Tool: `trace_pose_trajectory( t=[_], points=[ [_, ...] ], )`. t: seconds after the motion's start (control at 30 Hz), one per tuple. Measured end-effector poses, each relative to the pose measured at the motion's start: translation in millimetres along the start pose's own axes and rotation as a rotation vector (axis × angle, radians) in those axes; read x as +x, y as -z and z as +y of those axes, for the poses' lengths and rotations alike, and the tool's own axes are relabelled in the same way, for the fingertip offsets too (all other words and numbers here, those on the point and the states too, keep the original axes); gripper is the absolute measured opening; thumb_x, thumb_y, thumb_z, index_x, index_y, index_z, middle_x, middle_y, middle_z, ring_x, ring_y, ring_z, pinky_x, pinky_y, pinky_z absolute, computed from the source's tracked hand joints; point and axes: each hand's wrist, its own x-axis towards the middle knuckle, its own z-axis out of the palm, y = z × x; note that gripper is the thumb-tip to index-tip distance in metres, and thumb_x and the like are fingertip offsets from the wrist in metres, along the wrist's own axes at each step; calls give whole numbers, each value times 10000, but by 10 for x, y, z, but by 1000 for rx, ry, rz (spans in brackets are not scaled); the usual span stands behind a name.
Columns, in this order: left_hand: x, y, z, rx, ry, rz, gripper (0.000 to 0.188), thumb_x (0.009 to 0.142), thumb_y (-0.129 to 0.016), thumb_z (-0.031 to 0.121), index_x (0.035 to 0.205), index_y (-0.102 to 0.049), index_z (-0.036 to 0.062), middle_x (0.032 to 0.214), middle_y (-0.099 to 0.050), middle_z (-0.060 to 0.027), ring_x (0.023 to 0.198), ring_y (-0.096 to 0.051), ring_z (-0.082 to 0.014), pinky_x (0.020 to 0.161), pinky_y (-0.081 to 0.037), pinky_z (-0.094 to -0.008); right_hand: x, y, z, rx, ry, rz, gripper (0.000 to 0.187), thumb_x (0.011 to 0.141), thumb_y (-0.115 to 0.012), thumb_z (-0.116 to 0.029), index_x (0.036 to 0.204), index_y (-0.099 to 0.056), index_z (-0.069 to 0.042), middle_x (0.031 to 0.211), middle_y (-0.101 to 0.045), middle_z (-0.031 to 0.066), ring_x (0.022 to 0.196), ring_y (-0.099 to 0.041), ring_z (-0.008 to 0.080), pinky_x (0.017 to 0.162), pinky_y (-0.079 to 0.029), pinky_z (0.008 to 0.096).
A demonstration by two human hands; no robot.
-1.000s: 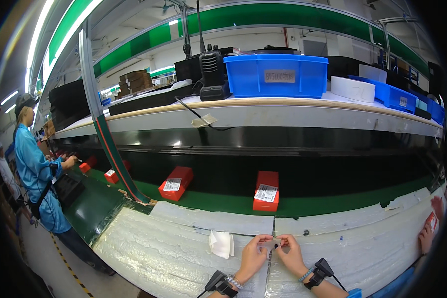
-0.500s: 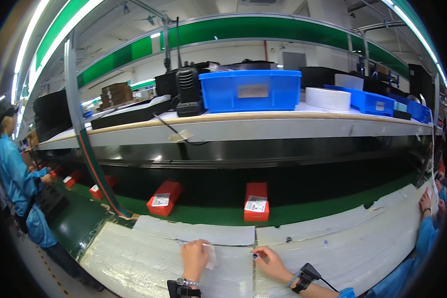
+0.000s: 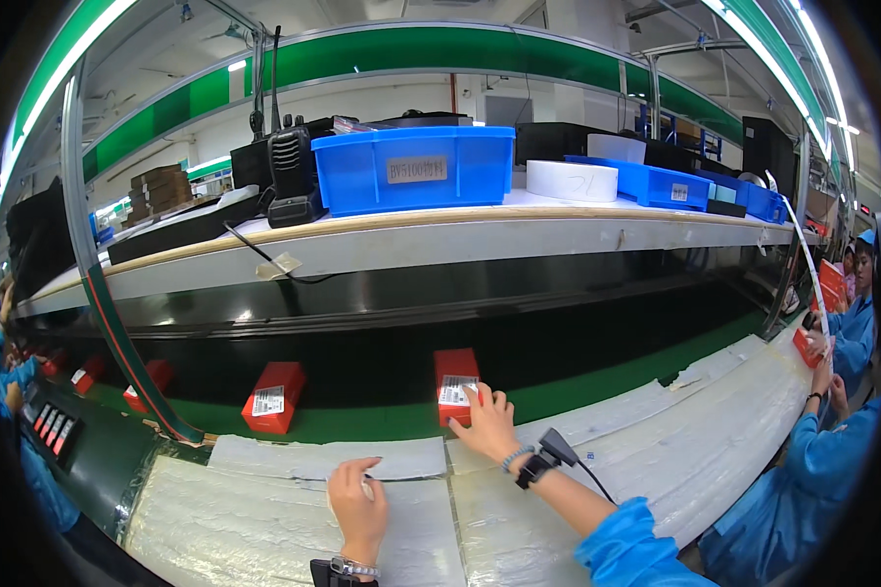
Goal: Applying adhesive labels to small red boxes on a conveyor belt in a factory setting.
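On the green belt stands a red box (image 3: 455, 364) with a white label. My right hand (image 3: 486, 426) reaches to its near right corner. The fingers are apart, and their tips overlap the edge of the label; whether they press on the box I cannot tell. Over the pale covered worktop, my left hand (image 3: 359, 501) is held with its fingers bent in toward the thumb. What lies within them is mostly hidden. Another labelled red box (image 3: 275, 396) sits on the belt farther left.
A blue bin (image 3: 413, 171), a black two-way radio (image 3: 294, 176) and a white roll (image 3: 571, 181) stand on the shelf (image 3: 519, 227) above the belt. A metal post (image 3: 103, 284) rises at left. At right, co-workers in blue sleeves (image 3: 822, 460) are close to the worktop (image 3: 294, 538).
My right hand has moved forward from the worktop to the red box, its fingers spreading. The thin white piece seen by my left hand no longer shows clearly. The view has swung right.
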Motion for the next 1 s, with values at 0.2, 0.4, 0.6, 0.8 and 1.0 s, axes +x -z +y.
trace_pose_trajectory(
  t=[0.2,0.4,0.6,0.8,1.0],
  points=[
    [-158,-208,75,-165,-122,-250,274,745,-583,2,1005,-631,73,910,-626,-67,818,-593,-240,724,-444,-372,215,-349,139,-212,-231,-113,758,726,-654,-513,1317,-482,-71,1332,-452,133,1032,-516,399,827,-469,504],
    [-226,-163,232,-364,40,-373,262,774,-601,33,1030,-635,77,931,-656,-74,800,-638,-207,717,-494,-351,-15,132,43,-182,-126,-83,694,690,-662,-512,1194,-577,-44,1205,-558,139,879,-587,398,665,-520,461],
    [-333,-226,331,-423,242,-517,130,873,-580,126,946,-657,51,919,-667,-121,744,-659,-244,667,-512,-369,-1001,1117,-502,-79,-49,-244,719,697,-675,-506,1271,-543,-93,1332,-509,133,818,-611,411,674,-527,497],
    [-402,-277,403,-319,180,-644,260,938,-528,226,822,-633,19,761,-654,-174,700,-635,-354,638,-499,-430,-1560,1414,-661,-8,-6,-402,713,724,-675,-479,1331,-509,-143,1432,-430,86,1126,-434,398,1019,-284,608],
    [-413,-271,395,-303,137,-746,293,944,-516,247,797,-626,19,760,-661,-180,690,-637,-352,619,-496,-434,-1575,1574,-424,75,191,-597,720,818,-618,-451,1424,-381,-146,1483,-362,93,1377,-204,383,1111,-121,610]
  ],
)
